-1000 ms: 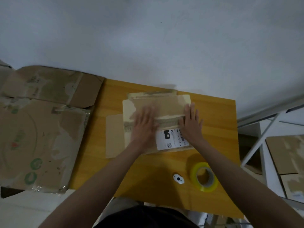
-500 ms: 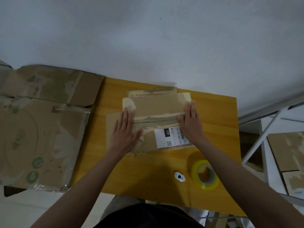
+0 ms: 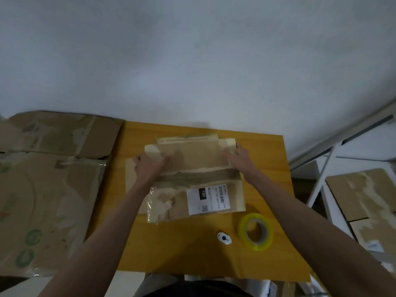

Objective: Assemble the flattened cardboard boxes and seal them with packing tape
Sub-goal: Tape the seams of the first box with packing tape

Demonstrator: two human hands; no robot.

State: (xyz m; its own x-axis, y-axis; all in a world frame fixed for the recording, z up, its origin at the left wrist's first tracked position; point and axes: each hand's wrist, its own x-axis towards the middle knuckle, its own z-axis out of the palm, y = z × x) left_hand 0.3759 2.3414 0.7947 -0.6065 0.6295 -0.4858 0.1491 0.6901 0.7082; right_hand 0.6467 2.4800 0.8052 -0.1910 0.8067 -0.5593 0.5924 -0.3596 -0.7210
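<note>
Hands reached forward over a flattened cardboard box (image 3: 192, 168) lying mid-table (image 3: 182, 249). The left hand (image 3: 147, 167) gripped its 9 o'clock edge, the right hand (image 3: 239, 157) its 3 o'clock edge; finger curl was blurred. Packing tape (image 3: 256, 231) sat at 4 o'clock of the box.
</note>
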